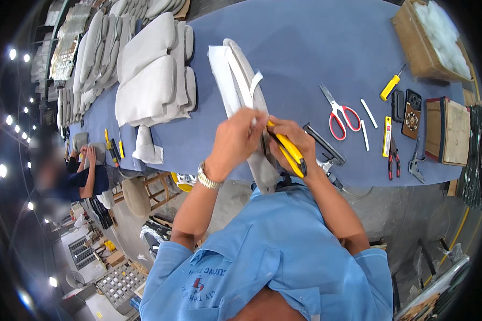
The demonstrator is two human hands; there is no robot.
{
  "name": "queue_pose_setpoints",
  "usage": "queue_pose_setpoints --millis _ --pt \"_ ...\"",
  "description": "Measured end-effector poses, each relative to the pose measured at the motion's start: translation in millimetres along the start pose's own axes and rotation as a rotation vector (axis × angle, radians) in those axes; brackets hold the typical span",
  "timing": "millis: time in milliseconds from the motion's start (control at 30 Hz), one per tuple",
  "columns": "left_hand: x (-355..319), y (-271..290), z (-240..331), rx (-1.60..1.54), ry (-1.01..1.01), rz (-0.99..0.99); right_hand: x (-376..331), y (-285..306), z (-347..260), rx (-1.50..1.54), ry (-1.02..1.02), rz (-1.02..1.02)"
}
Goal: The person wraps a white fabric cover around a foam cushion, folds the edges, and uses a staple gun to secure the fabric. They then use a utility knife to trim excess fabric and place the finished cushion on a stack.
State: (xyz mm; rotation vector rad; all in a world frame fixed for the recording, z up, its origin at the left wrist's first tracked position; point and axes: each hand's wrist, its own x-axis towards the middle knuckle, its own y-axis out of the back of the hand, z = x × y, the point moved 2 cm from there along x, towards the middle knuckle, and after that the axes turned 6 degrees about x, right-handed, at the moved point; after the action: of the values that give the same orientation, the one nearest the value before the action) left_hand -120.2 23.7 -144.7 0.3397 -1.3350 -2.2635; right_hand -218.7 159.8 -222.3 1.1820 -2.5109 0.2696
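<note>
A long grey upholstered cushion (246,64) stands on edge at the table's front, its near end close to my body. White strips (240,80) run along its open side, and one short end curls up. My left hand (235,136) is closed in a pinch at the strip's near end, by the cushion's edge. My right hand (300,139) is closed round a yellow utility knife (290,152), its tip close to my left fingertips. The blade and the exact pinch point are hidden by my fingers.
On the blue table (300,48) lie red-handled scissors (340,115), a staple gun (326,147), a yellow screwdriver (391,87), pliers (393,158) and a caliper (416,160). Stacked grey cushions (150,80) stand left; a box of white stuffing (434,43) stands right. A co-worker (85,171) works far left.
</note>
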Motion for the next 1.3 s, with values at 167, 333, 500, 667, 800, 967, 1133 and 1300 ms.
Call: queue_pose_setpoints --millis 167,333,500,667,800,967,1133,1300 --pt "-73 2 5 0.144 -0.060 -0.190 6 -3 -5 -0.021 0.015 0.000" --pt "-121 -23 -14 0.009 -0.166 0.068 11 -8 -7 -0.038 0.035 -0.014" --pt "-134 -9 -6 0.059 -0.211 -0.118 7 -14 -9 -0.053 0.039 0.019" --pt "-131 2 -36 -0.048 -0.354 -0.204 5 -26 -15 -0.064 0.037 0.053" --pt "-149 -6 -71 -0.166 -0.212 -0.267 -1 -44 -21 -0.085 0.020 0.071" --pt "-117 29 -84 -0.194 -0.076 -0.085 -2 -65 -25 -0.160 0.061 0.047" --pt "4 38 -88 0.096 -0.004 0.053 -5 -82 -26 -0.238 0.100 0.028" --pt "53 19 -81 0.390 -0.047 -0.125 -5 -80 -30 -0.258 0.097 0.072"
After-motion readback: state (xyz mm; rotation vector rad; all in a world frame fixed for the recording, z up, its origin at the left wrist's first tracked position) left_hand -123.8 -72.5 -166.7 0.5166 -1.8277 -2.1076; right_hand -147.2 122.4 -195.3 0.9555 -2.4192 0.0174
